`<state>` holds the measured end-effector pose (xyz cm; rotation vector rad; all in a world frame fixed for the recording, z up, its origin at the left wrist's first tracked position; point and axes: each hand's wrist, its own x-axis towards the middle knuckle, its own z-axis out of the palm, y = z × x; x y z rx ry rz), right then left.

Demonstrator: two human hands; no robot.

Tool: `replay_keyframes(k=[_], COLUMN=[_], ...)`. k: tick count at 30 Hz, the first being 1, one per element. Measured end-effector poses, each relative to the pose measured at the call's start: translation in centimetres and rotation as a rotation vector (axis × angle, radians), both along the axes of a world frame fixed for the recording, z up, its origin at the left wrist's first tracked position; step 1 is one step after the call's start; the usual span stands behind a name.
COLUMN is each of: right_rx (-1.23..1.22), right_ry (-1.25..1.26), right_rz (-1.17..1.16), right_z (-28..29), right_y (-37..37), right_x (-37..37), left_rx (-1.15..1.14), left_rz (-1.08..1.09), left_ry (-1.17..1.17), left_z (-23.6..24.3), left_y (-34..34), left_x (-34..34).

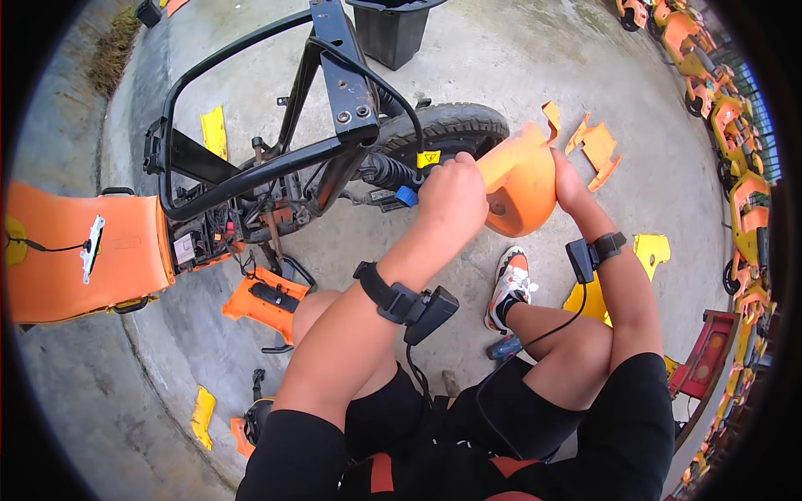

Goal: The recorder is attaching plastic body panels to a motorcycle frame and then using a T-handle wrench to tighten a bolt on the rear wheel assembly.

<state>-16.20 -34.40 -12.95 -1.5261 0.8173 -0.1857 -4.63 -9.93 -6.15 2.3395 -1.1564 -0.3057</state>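
Your left hand point(454, 199): curled tight, knuckles up, gripping the left edge of the orange shell point(528, 188). Fingertips hidden. Your right hand point(570, 182): cupped against the shell's right side, fingers mostly out of sight behind it.

Shell is between your two hands, off the concrete floor point(535, 63), rounded end toward you, a small dark spot on its near face. Both wrists wear a black strap with a box: left box point(432, 316), right box point(580, 260).

Just past your left hand: shock absorber point(386, 169), blue part point(407, 196), and a yellow tag point(428, 159) by the black cable. Black tyre point(455, 123) sits beyond, under the rear of the black frame point(341, 79). Frame runs off to your left, internals exposed.

Beyond the shell, two orange pieces: small curved one point(551, 122), angular one point(596, 150). Yellow panel point(650, 253) shows either side of your right forearm. Blue tool-like item point(504, 347) on the floor near your shoe point(512, 280).

Left of your knee: orange panel with a black insert point(264, 299). Large orange panel point(100, 250) reaches over the floor's left edge, silver bracket point(92, 249) on it. Yellow piece point(203, 417) lies near that same edge, closer to you. Black bin point(394, 37) stands at the far side; a row of orange and yellow scooters point(725, 125) lines the floor's right edge.
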Motion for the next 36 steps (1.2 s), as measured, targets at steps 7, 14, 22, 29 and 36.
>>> replay_keyframes(k=[7,14,22,29,36], right_rx=[-0.685,-0.944,-1.169,-1.004,-0.897], right_ry=[0.221,0.245,0.372,0.355,0.351], right_rz=[0.281,0.53,1.044,1.154,1.153], right_z=[5.7,6.8,3.6,-5.3,-11.3], right_y=[8.4,13.9,25.1,31.6,34.3], right_x=[0.8,1.1,2.4,3.8,2.7], left_rx=[0.14,0.046,-0.13,-0.079,-0.159], left_rz=[0.053,0.147,0.114,0.042,-0.063], left_ry=[-0.02,-0.103,-0.212,-0.202,-0.22], left_z=[2.3,4.8,4.8,4.1,3.2], left_y=[5.6,9.7,10.2,10.7,9.8], left_x=[-3.1,-2.4,-2.2,-2.7,-2.1])
